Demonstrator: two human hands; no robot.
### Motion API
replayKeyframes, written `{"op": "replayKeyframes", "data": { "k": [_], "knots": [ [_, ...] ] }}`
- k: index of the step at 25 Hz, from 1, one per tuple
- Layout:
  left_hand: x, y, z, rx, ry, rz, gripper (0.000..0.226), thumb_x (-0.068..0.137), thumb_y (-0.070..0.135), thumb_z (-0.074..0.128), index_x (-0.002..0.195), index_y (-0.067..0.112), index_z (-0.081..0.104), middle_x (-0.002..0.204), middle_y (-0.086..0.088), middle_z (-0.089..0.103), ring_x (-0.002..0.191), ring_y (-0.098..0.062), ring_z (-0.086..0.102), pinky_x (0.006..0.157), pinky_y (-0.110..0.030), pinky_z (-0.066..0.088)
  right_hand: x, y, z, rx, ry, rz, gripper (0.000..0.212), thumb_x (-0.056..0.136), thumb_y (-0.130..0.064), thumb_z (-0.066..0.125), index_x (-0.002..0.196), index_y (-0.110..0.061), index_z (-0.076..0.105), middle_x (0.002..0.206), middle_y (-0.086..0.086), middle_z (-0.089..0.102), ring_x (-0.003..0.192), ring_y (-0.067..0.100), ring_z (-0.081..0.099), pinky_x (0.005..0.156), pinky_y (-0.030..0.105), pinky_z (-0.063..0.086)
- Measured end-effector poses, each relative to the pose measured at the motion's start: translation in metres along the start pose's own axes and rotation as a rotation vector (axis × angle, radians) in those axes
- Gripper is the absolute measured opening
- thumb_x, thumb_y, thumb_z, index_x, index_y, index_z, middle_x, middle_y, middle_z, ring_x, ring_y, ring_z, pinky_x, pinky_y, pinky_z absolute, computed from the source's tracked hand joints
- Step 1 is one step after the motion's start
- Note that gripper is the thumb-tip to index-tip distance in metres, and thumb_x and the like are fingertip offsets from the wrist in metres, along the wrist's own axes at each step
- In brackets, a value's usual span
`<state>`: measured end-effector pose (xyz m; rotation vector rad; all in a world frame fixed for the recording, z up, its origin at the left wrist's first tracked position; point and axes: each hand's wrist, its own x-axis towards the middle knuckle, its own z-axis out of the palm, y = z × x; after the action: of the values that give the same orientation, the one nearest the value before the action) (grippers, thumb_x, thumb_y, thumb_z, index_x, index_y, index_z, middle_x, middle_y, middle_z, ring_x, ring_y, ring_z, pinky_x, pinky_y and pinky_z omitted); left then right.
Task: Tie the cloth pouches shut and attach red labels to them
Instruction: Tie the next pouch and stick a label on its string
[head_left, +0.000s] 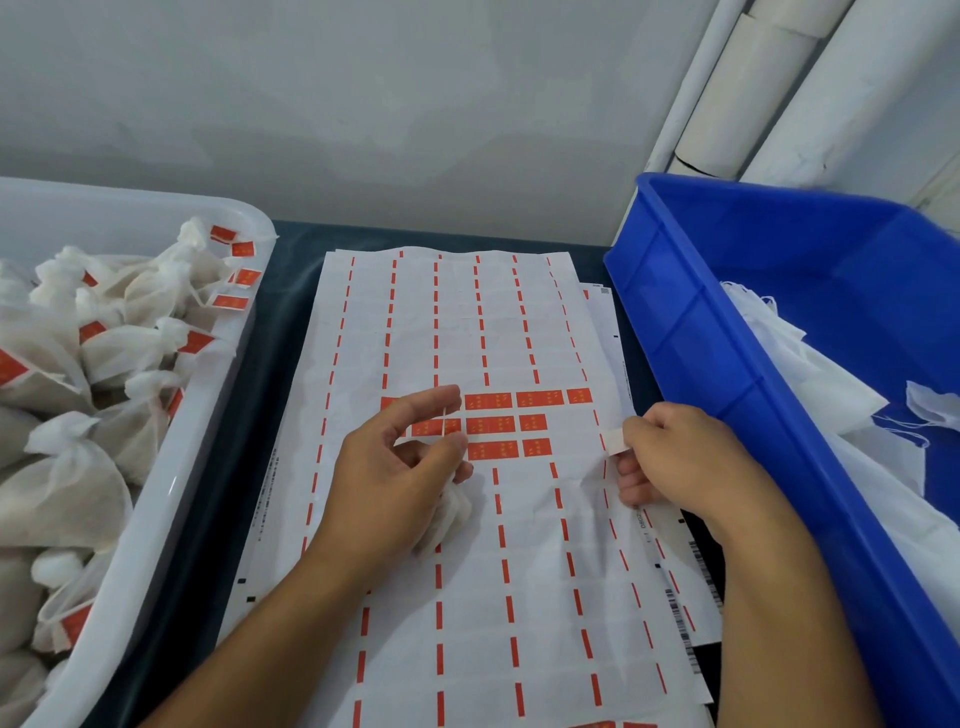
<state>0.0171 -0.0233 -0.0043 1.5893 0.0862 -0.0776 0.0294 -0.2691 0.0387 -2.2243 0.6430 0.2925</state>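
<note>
Nearest the person, two bare forearms reach out over a label sheet that lies along the middle of the dark worktop, with more sheets stacked under its right edge.

The left hand holds a small cloth pouch tucked under its curled lower fingers, against the sheet. Its thumb and forefinger are raised and pinch a thin drawstring taut between them, apparently to present the string for labelling.

The right hand is clenched, pinching one peeled label between thumb and forefinger; the label's pale back faces the viewer and it points toward the string. The two hands are near but apart. In my judgement the step in hand is wrapping this label round the string.

Just beyond the hands, the remaining red labels sit in three short rows on the sheet; the rest of the sheet shows only red dashes, so most of it appears used up.

At the left edge of the worktop a white tub holds many tied pouches already carrying red labels, presumably the finished stock. At the right edge a blue crate holds loose white cloth, probably the supply; whether those are filled pouches cannot be told.

Behind stands a pale wall, with white pipes in the far right corner.
</note>
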Motion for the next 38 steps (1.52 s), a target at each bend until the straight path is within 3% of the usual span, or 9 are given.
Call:
{"op": "replayKeyframes", "data": {
  "k": [8,13,21,27,30,33,34,38],
  "knots": [
    [0.001,-0.001,-0.001,0.031,0.01,-0.001,0.027,0.094,0.028,0.07,0.113,0.047,0.069,0.105,0.029,0.072,0.085,0.001,0.074,0.06,-0.013,0.056,0.0,-0.001,-0.004,0.06,-0.003,0.025,0.024,0.098,-0.02,0.044,0.1,-0.003,0.061,0.072,0.015,0.073,0.068,0.036,0.075,0.056,0.034,0.063],
    [0.001,-0.001,-0.001,0.031,-0.006,0.0,0.027,0.095,0.027,0.07,0.112,0.048,0.068,0.1,0.044,0.065,0.085,0.003,0.073,0.058,-0.012,0.055,0.0,-0.001,-0.004,0.06,0.001,0.013,0.022,0.099,-0.022,0.041,0.097,-0.01,0.059,0.066,0.006,0.074,0.06,0.028,0.076,0.058,0.033,0.063],
    [0.0,0.0,-0.002,0.031,-0.013,-0.001,0.027,0.095,0.027,0.069,0.113,0.047,0.068,0.102,0.047,0.063,0.086,0.003,0.073,0.059,-0.013,0.055,-0.001,0.001,-0.006,0.107,0.04,0.02,0.019,0.101,-0.023,0.038,0.099,-0.015,0.055,0.064,0.002,0.075,0.057,0.026,0.075,0.053,0.029,0.058],
    [0.0,0.0,-0.001,0.03,-0.008,0.0,0.026,0.095,0.027,0.07,0.114,0.045,0.069,0.102,0.042,0.066,0.087,0.004,0.073,0.06,-0.013,0.056,0.001,0.003,-0.005,0.116,0.115,-0.009,0.022,0.099,-0.026,0.034,0.098,-0.015,0.053,0.064,0.005,0.074,0.057,0.03,0.075,0.066,0.041,0.064],
    [-0.001,0.0,-0.001,0.022,-0.004,0.003,0.026,0.095,0.027,0.07,0.114,0.045,0.069,0.104,0.037,0.069,0.087,0.003,0.073,0.061,-0.013,0.056,0.002,0.003,-0.004,0.139,0.207,-0.028,0.022,0.102,-0.026,0.035,0.101,-0.012,0.052,0.076,0.015,0.074,0.065,0.035,0.074,0.068,0.047,0.064],
    [-0.002,0.003,0.0,0.029,-0.008,0.025,0.027,0.095,0.027,0.069,0.113,0.047,0.068,0.103,0.037,0.069,0.087,0.002,0.073,0.06,-0.012,0.055,-0.003,-0.002,-0.004,0.109,0.399,-0.176,0.015,0.106,-0.029,0.04,0.098,-0.021,0.049,0.075,0.006,0.073,0.05,0.013,0.07,0.043,0.021,0.052],
    [-0.003,0.003,0.0,0.028,-0.009,0.034,0.028,0.095,0.028,0.069,0.115,0.047,0.068,0.104,0.036,0.069,0.087,0.001,0.074,0.06,-0.012,0.055,-0.007,-0.005,-0.003,0.089,0.421,-0.272,0.014,0.106,-0.03,0.044,0.095,-0.025,0.05,0.072,0.0,0.072,0.049,0.008,0.069,0.041,0.015,0.048],
    [-0.004,0.007,-0.002,-0.013,-0.032,0.062,0.031,0.096,0.024,0.069,0.121,0.042,0.069,0.112,0.031,0.07,0.092,-0.003,0.074,0.067,-0.017,0.059,-0.026,-0.024,0.014,0.267,0.177,-0.569,0.009,0.098,-0.027,0.063,0.09,-0.027,0.063,0.08,-0.013,0.076,0.064,0.01,0.075,0.054,0.018,0.057]
  ]
}}
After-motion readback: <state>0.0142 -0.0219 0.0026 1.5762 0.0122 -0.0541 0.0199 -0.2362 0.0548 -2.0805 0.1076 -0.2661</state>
